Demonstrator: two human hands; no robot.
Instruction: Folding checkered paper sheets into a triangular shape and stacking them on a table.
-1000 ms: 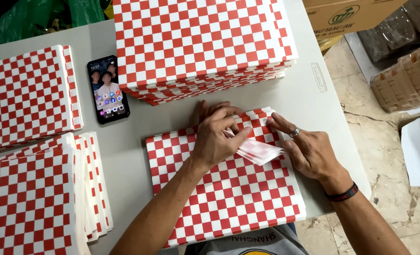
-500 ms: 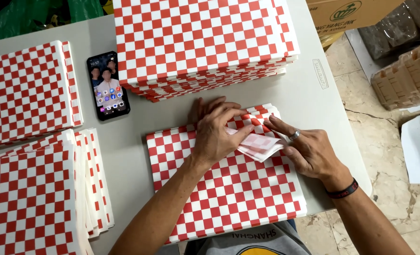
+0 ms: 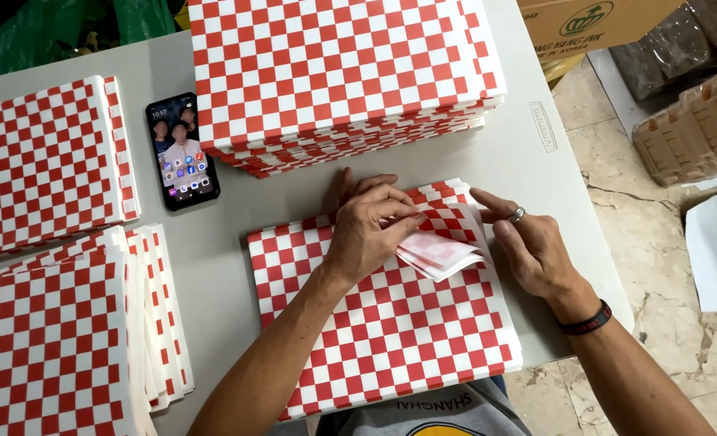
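A stack of red-and-white checkered paper sheets [image 3: 390,323] lies on the grey table [image 3: 237,194] in front of me. My left hand [image 3: 370,230] pinches the far right corner of several top sheets and folds them back, so their pale undersides [image 3: 439,252] show. My right hand [image 3: 528,242], with a ring and a black wristband, rests at the stack's right edge beside the lifted corner, fingers spread and touching the paper.
A tall pile of checkered sheets [image 3: 342,73] stands at the back. Two more piles lie at the left [image 3: 43,161] and front left [image 3: 60,339]. A phone [image 3: 182,151] lies between them. Cardboard boxes [image 3: 592,24] and trays [image 3: 689,121] stand on the floor to the right.
My left hand has curled the corner sheets further back, showing more pale underside. My right hand has barely shifted at the stack's right edge.
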